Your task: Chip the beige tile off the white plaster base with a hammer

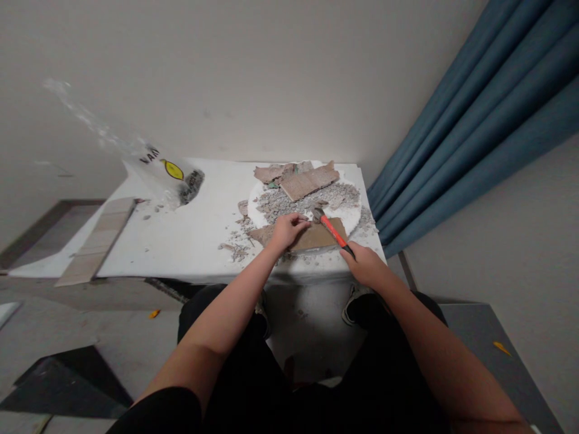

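Note:
My right hand (365, 264) is closed round the black grip of a hammer (331, 229) with an orange handle; its metal head rests near a pile of grey rubble. My left hand (287, 229) is closed, its fingers pinching the far edge of a brown tile piece (316, 237) at the near side of a white round slab (350, 218). More broken tile pieces (307, 181) lie at the slab's far side, with grey crumbs (294, 204) between them.
A low white board (181, 241) on the floor carries everything. A clear plastic bag (174, 178) with a yellow mark sits at its back left. A long tile plank (97, 241) leans on the left edge. Blue curtain (474, 120) hangs right. My knees are below.

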Available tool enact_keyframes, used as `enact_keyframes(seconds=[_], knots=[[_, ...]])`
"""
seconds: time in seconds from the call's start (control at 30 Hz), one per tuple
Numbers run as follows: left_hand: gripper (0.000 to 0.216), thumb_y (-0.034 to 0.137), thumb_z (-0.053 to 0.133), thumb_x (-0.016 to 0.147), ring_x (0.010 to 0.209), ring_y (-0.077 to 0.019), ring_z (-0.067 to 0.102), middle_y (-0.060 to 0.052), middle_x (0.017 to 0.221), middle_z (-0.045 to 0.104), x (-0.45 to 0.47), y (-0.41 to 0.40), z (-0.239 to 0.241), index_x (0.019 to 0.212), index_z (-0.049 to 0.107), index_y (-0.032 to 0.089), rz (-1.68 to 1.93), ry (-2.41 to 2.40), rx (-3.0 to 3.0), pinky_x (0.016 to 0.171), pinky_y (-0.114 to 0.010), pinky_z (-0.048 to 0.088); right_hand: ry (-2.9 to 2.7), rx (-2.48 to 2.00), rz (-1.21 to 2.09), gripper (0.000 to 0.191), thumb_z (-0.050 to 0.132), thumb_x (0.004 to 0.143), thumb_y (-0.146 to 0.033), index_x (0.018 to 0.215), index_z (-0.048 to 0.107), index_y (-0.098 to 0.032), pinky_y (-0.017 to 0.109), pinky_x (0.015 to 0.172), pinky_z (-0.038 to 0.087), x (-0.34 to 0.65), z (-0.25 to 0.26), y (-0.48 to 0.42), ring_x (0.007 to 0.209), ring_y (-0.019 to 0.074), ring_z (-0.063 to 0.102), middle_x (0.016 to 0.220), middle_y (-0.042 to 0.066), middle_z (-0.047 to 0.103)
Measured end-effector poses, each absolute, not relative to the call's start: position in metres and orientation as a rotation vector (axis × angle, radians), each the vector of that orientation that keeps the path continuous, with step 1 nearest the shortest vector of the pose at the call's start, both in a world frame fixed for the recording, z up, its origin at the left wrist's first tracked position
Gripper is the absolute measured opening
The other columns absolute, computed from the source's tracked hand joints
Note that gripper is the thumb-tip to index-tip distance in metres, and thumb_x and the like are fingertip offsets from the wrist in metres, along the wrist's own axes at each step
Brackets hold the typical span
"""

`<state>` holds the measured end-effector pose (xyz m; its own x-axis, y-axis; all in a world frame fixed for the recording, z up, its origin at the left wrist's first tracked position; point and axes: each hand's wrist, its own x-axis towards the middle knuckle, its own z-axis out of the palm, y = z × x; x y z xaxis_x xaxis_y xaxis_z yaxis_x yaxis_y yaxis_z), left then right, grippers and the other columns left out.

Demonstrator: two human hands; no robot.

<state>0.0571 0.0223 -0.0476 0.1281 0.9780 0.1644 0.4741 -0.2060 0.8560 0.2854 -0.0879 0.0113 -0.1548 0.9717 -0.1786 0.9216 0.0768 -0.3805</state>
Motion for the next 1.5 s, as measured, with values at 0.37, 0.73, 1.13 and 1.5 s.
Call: enact_keyframes(seconds=[0.37, 0.73, 1.13, 1.5], knots=[[0.020, 0.039, 0.070, 0.074, 0.065, -0.0156, 0.061, -0.001, 0.071, 0.072, 0.058, 0.023, -0.048, 0.078, 0.071, 0.019, 1.006, 1.393, 1.782, 0.068, -0.030, 0.048, -2.214, -1.924, 0.627, 0.029, 0.039, 0.098, -0.038, 0.095, 0.060, -0.018, 0.027, 0.067, 0.033, 0.286, 0.008, -0.088, 0.082, 0.0215, 0.062, 0.090, 0.011, 0.070], [0.031, 0.038, 0.071, 0.074, 0.073, -0.0168, 0.067, -0.002, 0.079, 0.074, 0.056, 0.024, -0.058, 0.099, 0.064, 0.020, 1.020, 1.301, 1.742, 0.075, -0.031, 0.050, -2.110, -1.801, 0.623, 0.029, 0.037, 0.098, -0.041, 0.089, 0.055, -0.021, 0.026, 0.063, 0.032, 0.283, 0.034, -0.100, 0.074, 0.0195, 0.058, 0.079, 0.005, 0.065], [0.050, 0.034, 0.073, 0.074, 0.070, -0.0151, 0.067, 0.002, 0.076, 0.072, 0.057, 0.024, -0.063, 0.116, 0.049, 0.022, 1.035, 1.300, 1.724, 0.076, -0.030, 0.049, -2.171, -1.855, 0.609, 0.026, 0.038, 0.099, -0.039, 0.090, 0.055, -0.021, 0.027, 0.063, 0.029, 0.278, 0.034, -0.105, 0.074, 0.0204, 0.059, 0.079, 0.007, 0.066], [0.050, 0.034, 0.073, 0.072, 0.068, -0.0145, 0.066, 0.002, 0.075, 0.072, 0.058, 0.024, -0.067, 0.114, 0.047, 0.022, 1.061, 1.268, 1.715, 0.072, -0.028, 0.048, -2.202, -1.830, 0.638, 0.027, 0.038, 0.099, -0.040, 0.091, 0.056, -0.021, 0.028, 0.062, 0.029, 0.277, 0.031, -0.105, 0.075, 0.0207, 0.059, 0.080, 0.007, 0.067]])
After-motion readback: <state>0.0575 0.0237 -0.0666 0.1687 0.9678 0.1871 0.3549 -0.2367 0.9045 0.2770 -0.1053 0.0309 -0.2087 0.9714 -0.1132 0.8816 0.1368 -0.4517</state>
